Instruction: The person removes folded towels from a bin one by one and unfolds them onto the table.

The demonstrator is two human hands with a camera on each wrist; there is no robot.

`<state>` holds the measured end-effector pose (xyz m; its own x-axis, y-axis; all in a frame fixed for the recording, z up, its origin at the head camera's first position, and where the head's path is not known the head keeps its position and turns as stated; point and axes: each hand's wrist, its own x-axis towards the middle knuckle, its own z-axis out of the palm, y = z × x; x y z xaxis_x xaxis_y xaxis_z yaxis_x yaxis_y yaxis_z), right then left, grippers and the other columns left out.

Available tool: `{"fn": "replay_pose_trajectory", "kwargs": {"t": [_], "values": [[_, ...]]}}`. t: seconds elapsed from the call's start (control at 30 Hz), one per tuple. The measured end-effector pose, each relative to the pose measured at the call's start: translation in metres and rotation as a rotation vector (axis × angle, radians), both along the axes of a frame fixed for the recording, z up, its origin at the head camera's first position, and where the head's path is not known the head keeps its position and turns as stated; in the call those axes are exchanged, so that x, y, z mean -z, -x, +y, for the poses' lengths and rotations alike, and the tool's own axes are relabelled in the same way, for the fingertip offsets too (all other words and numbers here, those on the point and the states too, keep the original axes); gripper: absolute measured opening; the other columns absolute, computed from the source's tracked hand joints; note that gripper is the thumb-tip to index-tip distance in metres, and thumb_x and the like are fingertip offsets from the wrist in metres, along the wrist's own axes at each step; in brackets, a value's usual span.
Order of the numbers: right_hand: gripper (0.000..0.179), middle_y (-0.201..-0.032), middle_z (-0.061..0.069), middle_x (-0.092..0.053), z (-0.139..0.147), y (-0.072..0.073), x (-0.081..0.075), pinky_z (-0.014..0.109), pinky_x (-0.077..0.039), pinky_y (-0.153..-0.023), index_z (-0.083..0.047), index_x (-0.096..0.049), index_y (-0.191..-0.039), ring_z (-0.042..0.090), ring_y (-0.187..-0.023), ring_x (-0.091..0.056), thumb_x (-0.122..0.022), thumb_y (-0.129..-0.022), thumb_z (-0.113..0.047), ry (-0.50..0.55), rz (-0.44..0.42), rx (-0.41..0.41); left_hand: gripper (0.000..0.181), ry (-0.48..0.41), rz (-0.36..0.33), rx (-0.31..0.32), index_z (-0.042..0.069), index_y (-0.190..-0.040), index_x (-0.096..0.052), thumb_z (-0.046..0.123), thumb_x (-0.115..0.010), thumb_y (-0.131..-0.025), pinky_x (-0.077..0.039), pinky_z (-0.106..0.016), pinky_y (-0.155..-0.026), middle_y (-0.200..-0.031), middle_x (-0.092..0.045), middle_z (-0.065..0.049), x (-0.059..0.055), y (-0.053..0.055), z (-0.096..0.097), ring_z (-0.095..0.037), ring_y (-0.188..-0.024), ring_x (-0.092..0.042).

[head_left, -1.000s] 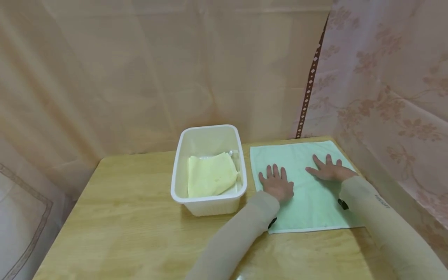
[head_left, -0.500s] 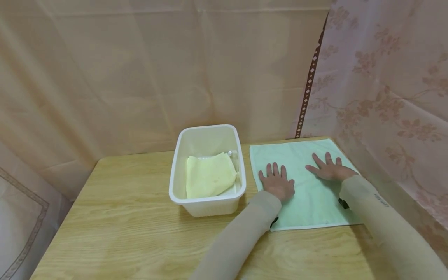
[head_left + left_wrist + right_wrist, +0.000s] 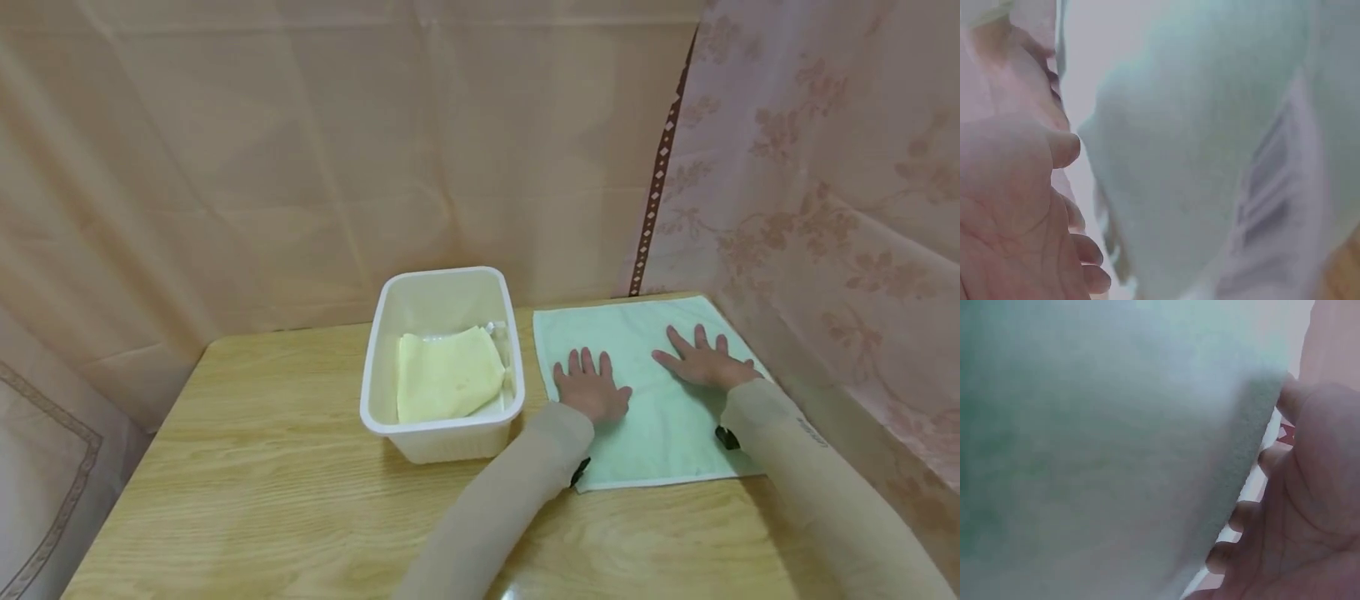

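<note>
Green towel is flat on the right end of the wooden table, fairly square to it, near side a bit slanted. Left hand is palm down over the towel's left side, fingers spread, pinching nothing. Right hand sits over the upper right side, thumb and fingers fanned wide, also pinching nothing. Hands are apart, bare towel between them. Both look to be at the cloth (how hard they press, can't tell from the wrist views). White bin stands upright just left of the towel, yellow cloth folded inside it, something clear beside that, too small to make out. Beige curtain behind, floral curtain to the right.
</note>
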<state>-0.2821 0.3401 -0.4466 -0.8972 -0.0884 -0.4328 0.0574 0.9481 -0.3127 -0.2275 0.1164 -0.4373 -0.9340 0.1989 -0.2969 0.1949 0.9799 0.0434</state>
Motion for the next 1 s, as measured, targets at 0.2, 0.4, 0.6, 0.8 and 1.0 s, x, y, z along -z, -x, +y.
{"fn": "replay_pose_trajectory", "kwargs": {"t": [0.2, 0.4, 0.6, 0.8, 1.0], "values": [[0.093, -0.155, 0.041, 0.018, -0.007, 0.004, -0.003, 0.086, 0.011, -0.094, -0.008, 0.014, -0.16, 0.068, -0.135, 0.021, -0.023, -0.102, -0.07, 0.04, 0.143, -0.034, 0.072, -0.081, 0.027, 0.07, 0.03, -0.164, -0.013, 0.065, -0.028, -0.103, -0.016, -0.043, -0.122, -0.17, -0.012, 0.002, -0.021, -0.012, -0.003, -0.02, -0.155, -0.008], [0.095, -0.156, 0.043, 0.013, -0.02, 0.0, -0.034, 0.082, 0.0, -0.103, 0.001, 0.016, -0.157, 0.069, -0.137, 0.015, -0.029, -0.104, -0.065, 0.141, 0.185, -0.127, 0.073, -0.166, -0.049, 0.14, 0.033, -0.164, -0.011, 0.069, -0.024, -0.102, -0.019, -0.041, -0.121, -0.169, -0.013, 0.001, -0.055, -0.033, -0.016, -0.02, -0.155, -0.011], [0.094, -0.159, 0.038, 0.014, -0.033, -0.007, -0.068, 0.078, 0.002, -0.107, 0.001, 0.009, -0.159, 0.065, -0.139, 0.015, -0.028, -0.104, -0.065, 0.199, 0.16, -0.154, 0.074, -0.171, 0.0, 0.227, 0.032, -0.164, -0.004, 0.069, -0.016, -0.102, -0.02, -0.042, -0.121, -0.17, -0.012, -0.003, -0.103, -0.054, -0.042, -0.023, -0.155, -0.011], [0.095, -0.165, 0.026, 0.01, -0.054, -0.014, -0.092, 0.074, -0.005, -0.111, -0.006, 0.009, -0.161, 0.053, -0.148, 0.005, -0.028, -0.101, -0.07, 0.291, 0.132, -0.145, 0.072, -0.189, 0.037, 0.306, 0.025, -0.165, -0.002, 0.063, -0.018, -0.105, -0.017, -0.047, -0.122, -0.17, -0.007, -0.01, -0.145, -0.062, -0.088, -0.028, -0.155, -0.005], [0.091, -0.169, 0.01, 0.009, -0.088, -0.025, -0.104, 0.072, -0.004, -0.113, -0.021, 0.009, -0.163, 0.042, -0.153, 0.005, -0.031, -0.099, -0.072, 0.535, 0.053, -0.114, 0.075, -0.331, 0.064, 0.275, 0.015, -0.164, -0.004, 0.06, -0.021, -0.107, -0.01, -0.055, -0.121, -0.169, -0.001, -0.016, -0.169, -0.049, -0.179, -0.033, -0.155, 0.003]]}}
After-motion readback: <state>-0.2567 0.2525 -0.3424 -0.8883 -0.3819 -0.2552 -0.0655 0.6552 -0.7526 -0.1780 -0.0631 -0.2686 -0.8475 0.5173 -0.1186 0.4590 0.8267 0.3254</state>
